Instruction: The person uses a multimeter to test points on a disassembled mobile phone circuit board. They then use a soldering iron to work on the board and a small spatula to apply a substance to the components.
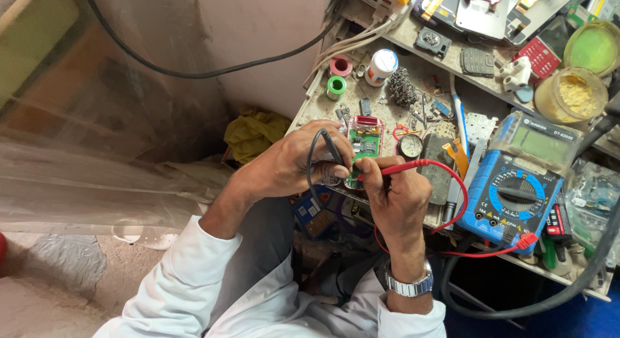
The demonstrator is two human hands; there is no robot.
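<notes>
Pinching the black probe (325, 146), the left hand (294, 163) steadies it on the board (363, 146); right hand (397, 193), fingers clamped on the red probe (403, 167), meets it from 3 o'clock.

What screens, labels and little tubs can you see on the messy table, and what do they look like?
Multimeter: right of the hands, blue case, grey blank screen, round black dial.
White jar: back of the bench, round, printed label.
Two tubs: far right shelf, round, one green, one yellowish.
Phone screen parts: top shelf, flat, shiny.
</notes>
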